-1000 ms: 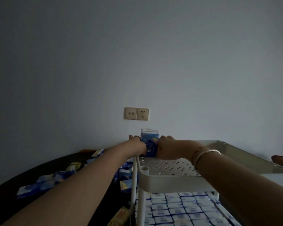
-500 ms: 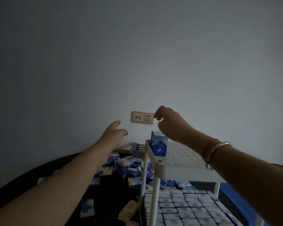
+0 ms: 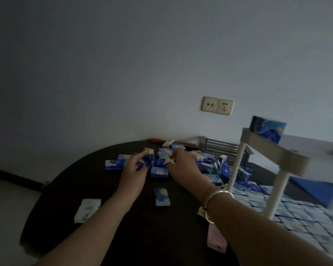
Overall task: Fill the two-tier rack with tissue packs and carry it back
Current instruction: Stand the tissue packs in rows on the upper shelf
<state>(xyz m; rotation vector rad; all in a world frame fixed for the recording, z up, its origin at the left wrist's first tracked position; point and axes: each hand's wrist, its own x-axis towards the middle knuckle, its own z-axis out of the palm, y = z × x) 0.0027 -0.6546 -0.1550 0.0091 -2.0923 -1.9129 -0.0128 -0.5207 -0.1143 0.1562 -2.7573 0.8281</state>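
Blue tissue packs heaped on table — both hands' fingers clamped on packs.

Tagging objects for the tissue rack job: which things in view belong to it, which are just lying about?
Job:
rack
tissue pack on top tier
packs on lower tier
pile of packs
left hand
right hand

Lying about:
wall socket
table
bracelet

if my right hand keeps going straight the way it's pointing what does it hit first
Most likely the pile of tissue packs on the dark table. The right hand points away, toward the wall, and its fingertips already seem to be at the pile's blue packs. Blur hides whether it grips one yet.
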